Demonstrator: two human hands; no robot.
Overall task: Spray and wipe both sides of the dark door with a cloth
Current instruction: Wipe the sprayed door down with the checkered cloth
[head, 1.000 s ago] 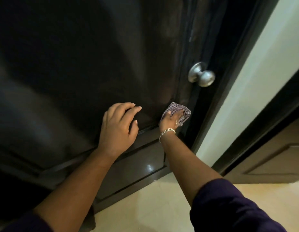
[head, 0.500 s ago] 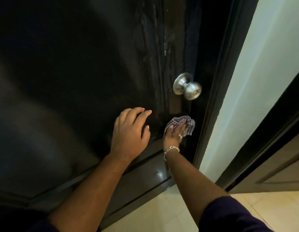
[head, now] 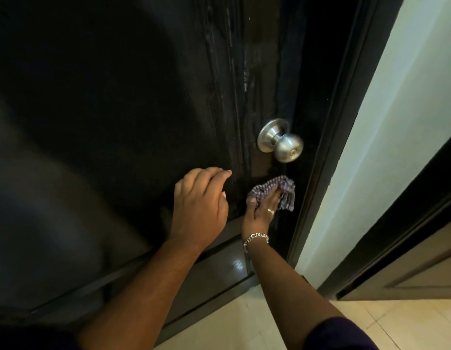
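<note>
Here the right hand (head: 261,210) presses the cloth (head: 282,189) flat-fingered against the door (head: 118,122), just below the knob (head: 282,141) and near the latch edge. The left hand (head: 199,205), fingers loosely curled and holding nothing, rests on the door beside it. The unwiped stile likely runs upward from the cloth.

No text, label, brand, number or sign can be read anywhere. The door (head: 118,122), the knob (head: 282,141) and the cloth (head: 275,189) carry no lettering that shows; the cloth bears only a small check pattern.
</note>
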